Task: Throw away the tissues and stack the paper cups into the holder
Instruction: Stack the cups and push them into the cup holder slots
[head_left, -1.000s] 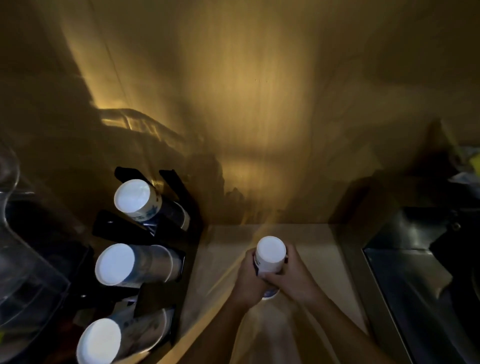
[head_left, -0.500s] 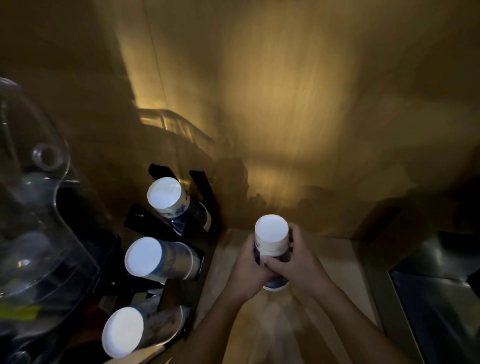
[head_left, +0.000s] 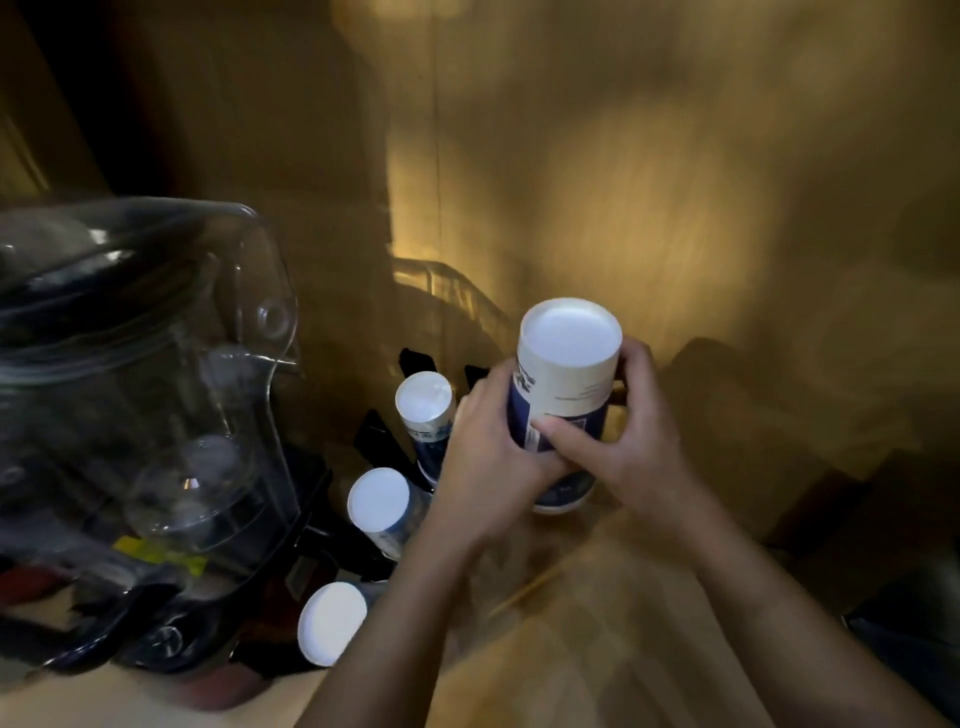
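A stack of upside-down paper cups (head_left: 567, 374), white base up with blue print on the side, is held above the wooden counter (head_left: 597, 649). My left hand (head_left: 485, 467) grips the stack from the left and my right hand (head_left: 623, 447) grips it from the right, thumb across the front. To the left stands a black cup holder (head_left: 374, 436) with three slanted cup stacks in it: a top one (head_left: 423, 402), a middle one (head_left: 378, 501) and a bottom one (head_left: 332, 621). No tissues are in view.
A large clear plastic jug (head_left: 140, 395) on a black base fills the left side, close to the holder. A wooden wall (head_left: 623, 182) rises behind the counter. Dark shapes sit at the right edge.
Both hands have lifted the cup stack off the counter and brought it up and nearer to the holder. The camera has swung left, bringing the jug further into view.
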